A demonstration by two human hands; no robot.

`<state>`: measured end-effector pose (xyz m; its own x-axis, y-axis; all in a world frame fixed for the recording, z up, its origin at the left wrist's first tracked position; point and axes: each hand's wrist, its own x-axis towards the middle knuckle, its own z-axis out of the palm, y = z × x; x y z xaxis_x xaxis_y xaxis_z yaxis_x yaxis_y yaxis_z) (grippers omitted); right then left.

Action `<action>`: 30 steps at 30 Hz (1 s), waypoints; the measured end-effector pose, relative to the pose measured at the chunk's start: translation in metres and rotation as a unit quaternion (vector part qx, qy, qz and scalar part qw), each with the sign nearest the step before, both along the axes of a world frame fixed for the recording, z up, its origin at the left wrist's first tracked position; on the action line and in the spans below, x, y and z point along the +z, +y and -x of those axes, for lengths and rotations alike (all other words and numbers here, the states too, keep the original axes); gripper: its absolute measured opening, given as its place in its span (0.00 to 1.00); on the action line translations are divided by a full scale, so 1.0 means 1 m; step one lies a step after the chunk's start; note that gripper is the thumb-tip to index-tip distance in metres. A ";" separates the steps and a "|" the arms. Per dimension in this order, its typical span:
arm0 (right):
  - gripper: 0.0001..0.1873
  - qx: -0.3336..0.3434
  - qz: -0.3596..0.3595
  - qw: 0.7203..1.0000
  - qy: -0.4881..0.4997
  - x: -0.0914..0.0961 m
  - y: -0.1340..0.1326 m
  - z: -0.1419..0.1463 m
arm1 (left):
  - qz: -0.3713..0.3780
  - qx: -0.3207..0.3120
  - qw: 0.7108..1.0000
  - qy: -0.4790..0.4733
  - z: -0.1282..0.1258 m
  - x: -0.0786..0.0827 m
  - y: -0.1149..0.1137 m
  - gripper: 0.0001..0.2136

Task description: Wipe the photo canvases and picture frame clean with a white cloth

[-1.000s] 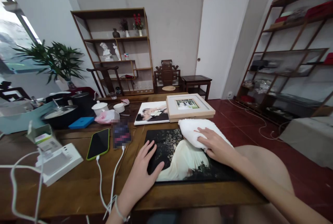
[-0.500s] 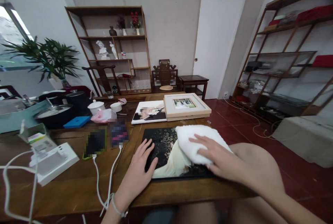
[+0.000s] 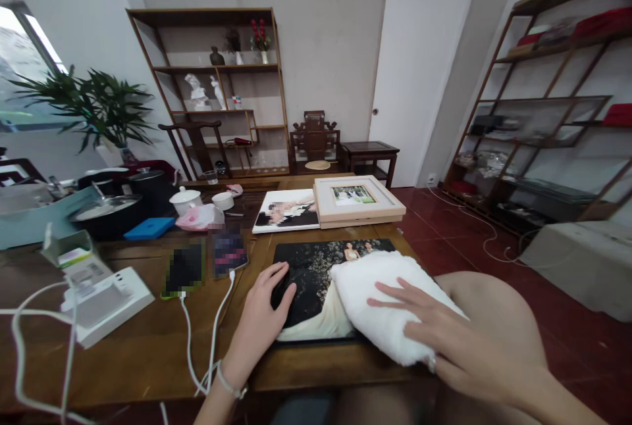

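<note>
A dark photo panel (image 3: 309, 260) lies flat on the wooden table in front of me. It shows a pale dress and two figures against a black background. My left hand (image 3: 264, 300) rests on its left edge, thumb apart from the outstretched fingers. Over the panel's right part lies a folded white towel (image 3: 365, 293), which overhangs the near edge. My right hand (image 3: 419, 313) holds this towel from above, its fingers spread across the cloth and its near side gripped low by the thumb. The towel hides the panel's lower right corner.
Behind the panel are a white-edged photo print (image 3: 286, 211) and a wooden picture frame (image 3: 360, 201). Two phones (image 3: 185, 270) with white cables (image 3: 214, 326) lie left, beside a white box (image 3: 116, 306). Pots (image 3: 106, 211) and a blue box (image 3: 149, 228) stand farther back.
My right hand has drawn the towel toward me and slightly right, uncovering the two figures at the panel's top. My left hand stays at the left edge.
</note>
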<state>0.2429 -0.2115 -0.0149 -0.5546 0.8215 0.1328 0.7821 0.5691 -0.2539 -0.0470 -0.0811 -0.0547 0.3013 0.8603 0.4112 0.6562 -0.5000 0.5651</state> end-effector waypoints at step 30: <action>0.17 -0.100 -0.091 0.991 0.010 -0.018 0.057 -0.024 | -0.008 -0.034 0.999 0.026 -0.003 0.000 0.000 0.15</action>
